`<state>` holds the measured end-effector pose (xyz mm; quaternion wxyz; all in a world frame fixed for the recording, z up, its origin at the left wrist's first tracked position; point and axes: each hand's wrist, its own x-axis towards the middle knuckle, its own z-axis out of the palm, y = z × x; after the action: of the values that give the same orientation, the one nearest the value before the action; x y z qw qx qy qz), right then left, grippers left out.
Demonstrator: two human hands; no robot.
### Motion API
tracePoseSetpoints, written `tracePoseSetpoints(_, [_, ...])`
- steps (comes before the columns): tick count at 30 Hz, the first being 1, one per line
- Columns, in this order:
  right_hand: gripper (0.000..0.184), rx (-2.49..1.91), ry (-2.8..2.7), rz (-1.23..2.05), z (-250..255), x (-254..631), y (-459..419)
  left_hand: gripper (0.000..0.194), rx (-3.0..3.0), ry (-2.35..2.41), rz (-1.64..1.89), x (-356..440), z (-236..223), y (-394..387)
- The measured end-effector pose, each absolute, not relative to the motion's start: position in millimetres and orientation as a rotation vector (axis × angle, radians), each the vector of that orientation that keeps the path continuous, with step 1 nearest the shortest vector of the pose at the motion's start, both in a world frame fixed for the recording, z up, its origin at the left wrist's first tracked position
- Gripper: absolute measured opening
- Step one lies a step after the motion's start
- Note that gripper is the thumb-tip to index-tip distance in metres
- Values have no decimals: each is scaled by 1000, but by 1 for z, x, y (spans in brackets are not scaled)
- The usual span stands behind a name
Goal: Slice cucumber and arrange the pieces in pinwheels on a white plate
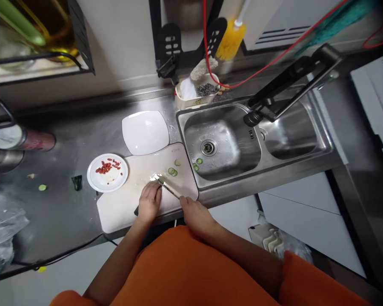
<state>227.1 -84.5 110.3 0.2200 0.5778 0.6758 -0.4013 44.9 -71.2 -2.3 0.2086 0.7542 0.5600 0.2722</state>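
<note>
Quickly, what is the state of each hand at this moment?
Left hand: closed over the cucumber, on the cutting board.
Right hand: closed, holding the knife.

Plain orange top (pixel 191 272), short matching sleeves (pixel 309 282)

Cucumber (pixel 136 211), at seven o'clock, mostly hidden under your left hand (pixel 150 200); knife (pixel 170 190), at six, its handle concealed by your right hand (pixel 196 213); plastic bag (pixel 3 225), at eight, cut off by the left edge.

From above and behind the fingers (pixel 151 189), well apart from them, the head camera looks forward and steeply down.
</note>
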Motion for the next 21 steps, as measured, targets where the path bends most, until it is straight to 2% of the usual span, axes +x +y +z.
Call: tracePoseSetpoints(21, [30,1612,1983,-1035,88,217,-76,24,2116,1540,769,46,-1,-71])
